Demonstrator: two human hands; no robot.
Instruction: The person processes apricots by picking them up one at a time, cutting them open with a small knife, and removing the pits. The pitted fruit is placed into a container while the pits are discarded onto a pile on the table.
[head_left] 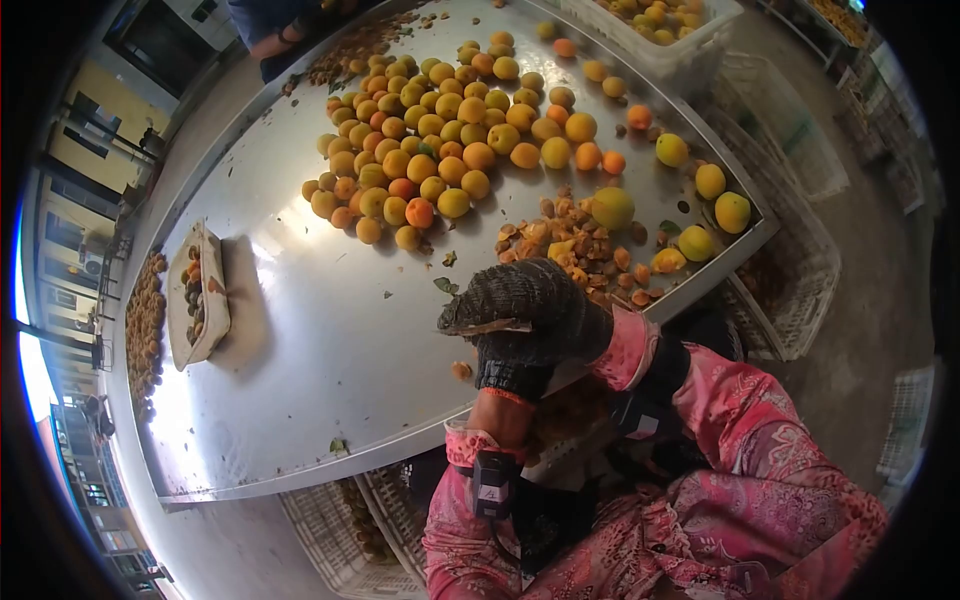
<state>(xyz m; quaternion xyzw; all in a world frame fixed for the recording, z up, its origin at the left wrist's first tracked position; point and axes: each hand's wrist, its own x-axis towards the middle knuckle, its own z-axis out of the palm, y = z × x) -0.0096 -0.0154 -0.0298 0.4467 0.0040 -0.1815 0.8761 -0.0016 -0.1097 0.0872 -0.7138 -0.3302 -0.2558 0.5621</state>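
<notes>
My right hand [545, 298], in a dark knitted glove, is closed and lies across the top of my left hand [513, 362], just over the table's near edge. My left hand wears a dark glove with an orange cuff, and its fingers are mostly hidden under the right. Along the lower side of the right hand's fingers runs a thin, flat, light-brown strip [492, 327], whose kind I cannot make out. Right beyond the hands is a heap of apricot pits and torn pieces [565, 240]. A larger yellow-green apricot [613, 208] rests at that heap.
A wide heap of whole apricots [420, 130] covers the metal table's [320, 350] far middle. Several loose apricots [710, 181] lie near the right corner. A white tray [212, 300] stands at left beside many pits [146, 330]. Crates [790, 280] flank the table; a person's arm [275, 42] shows far off.
</notes>
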